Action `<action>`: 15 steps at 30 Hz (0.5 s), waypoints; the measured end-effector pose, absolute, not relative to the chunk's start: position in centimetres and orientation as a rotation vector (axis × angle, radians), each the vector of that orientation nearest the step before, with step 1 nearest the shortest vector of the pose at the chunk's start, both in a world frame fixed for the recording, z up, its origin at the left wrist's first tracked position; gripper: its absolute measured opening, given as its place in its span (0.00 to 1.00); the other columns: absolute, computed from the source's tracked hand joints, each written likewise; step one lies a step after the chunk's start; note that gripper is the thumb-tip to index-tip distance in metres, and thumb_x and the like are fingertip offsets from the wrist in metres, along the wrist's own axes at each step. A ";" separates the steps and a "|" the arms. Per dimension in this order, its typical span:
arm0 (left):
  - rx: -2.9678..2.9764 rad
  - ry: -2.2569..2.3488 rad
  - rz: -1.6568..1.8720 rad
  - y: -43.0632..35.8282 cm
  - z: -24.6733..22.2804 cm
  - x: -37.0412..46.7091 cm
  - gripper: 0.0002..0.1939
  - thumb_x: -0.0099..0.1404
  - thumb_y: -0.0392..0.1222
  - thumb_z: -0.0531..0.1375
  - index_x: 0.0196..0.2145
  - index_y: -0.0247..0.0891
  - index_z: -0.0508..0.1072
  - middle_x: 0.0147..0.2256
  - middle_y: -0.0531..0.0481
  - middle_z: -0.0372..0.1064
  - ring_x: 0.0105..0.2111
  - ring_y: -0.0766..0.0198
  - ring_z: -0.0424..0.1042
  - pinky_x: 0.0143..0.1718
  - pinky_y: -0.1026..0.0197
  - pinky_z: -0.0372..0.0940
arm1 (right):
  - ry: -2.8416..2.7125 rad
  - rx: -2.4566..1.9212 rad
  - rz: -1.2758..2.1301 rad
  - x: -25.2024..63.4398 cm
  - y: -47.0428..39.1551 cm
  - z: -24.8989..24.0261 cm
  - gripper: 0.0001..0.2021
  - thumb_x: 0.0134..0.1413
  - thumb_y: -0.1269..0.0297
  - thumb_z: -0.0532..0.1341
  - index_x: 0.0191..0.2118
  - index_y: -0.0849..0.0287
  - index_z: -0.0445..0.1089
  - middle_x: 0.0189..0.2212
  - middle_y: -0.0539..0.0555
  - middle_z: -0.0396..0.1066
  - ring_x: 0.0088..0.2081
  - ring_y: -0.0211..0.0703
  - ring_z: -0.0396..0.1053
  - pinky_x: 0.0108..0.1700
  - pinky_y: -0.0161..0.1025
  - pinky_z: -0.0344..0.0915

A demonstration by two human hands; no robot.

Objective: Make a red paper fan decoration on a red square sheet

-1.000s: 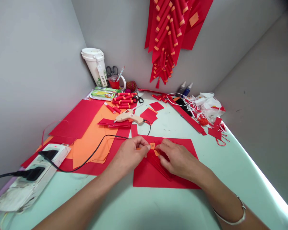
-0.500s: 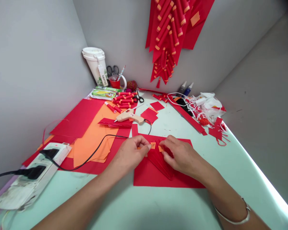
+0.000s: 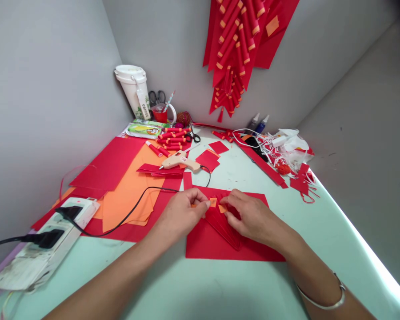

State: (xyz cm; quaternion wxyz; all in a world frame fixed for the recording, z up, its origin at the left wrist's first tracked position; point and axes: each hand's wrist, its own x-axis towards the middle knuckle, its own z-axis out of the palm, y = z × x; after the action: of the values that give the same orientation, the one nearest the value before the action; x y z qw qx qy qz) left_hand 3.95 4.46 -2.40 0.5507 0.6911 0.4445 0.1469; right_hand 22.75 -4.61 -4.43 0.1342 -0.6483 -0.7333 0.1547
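Observation:
A red paper sheet (image 3: 205, 246) lies on the pale green table before me. On top of it is a folded red paper piece (image 3: 224, 231) with thin edges running down to a point. My left hand (image 3: 183, 211) is closed in a pinch on a small orange paper strip (image 3: 213, 202), whose end sticks out past the thumb. My right hand (image 3: 250, 215) has its thumb and fingers curled at a second orange paper piece (image 3: 222, 208), just right of the first. The fingers partly hide both orange pieces.
Left are orange sheets (image 3: 130, 195), a power strip (image 3: 50, 240) and its black cable. A glue gun (image 3: 180, 162) lies behind my hands, near rolled red tubes (image 3: 173, 138) and scissors (image 3: 195, 138). White cords (image 3: 270, 146) heap up at right. Red paper firecrackers (image 3: 233, 44) hang on the wall.
Very little differs. The orange piece at my right fingertips has shifted slightly left and shows a bit more; both hands stay in nearly the same place.

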 end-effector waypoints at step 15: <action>1.647 1.047 0.344 4.5 -2.4 3.9 0.07 0.58 0.45 0.58 0.27 0.39 0.69 0.21 0.57 0.67 0.24 0.65 0.63 0.27 0.63 0.56 | -2.107 -1.842 0.492 22.8 -4.5 -4.7 0.11 0.59 0.70 0.55 0.46 0.57 0.69 0.38 0.53 0.67 0.35 0.40 0.67 0.38 0.38 0.62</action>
State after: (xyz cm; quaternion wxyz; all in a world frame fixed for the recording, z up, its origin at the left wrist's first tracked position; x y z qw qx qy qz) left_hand 3.88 4.46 -2.39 0.5479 0.6953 0.4420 0.1451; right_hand 22.76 -4.49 -4.68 0.1493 -0.6409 -0.7332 0.1710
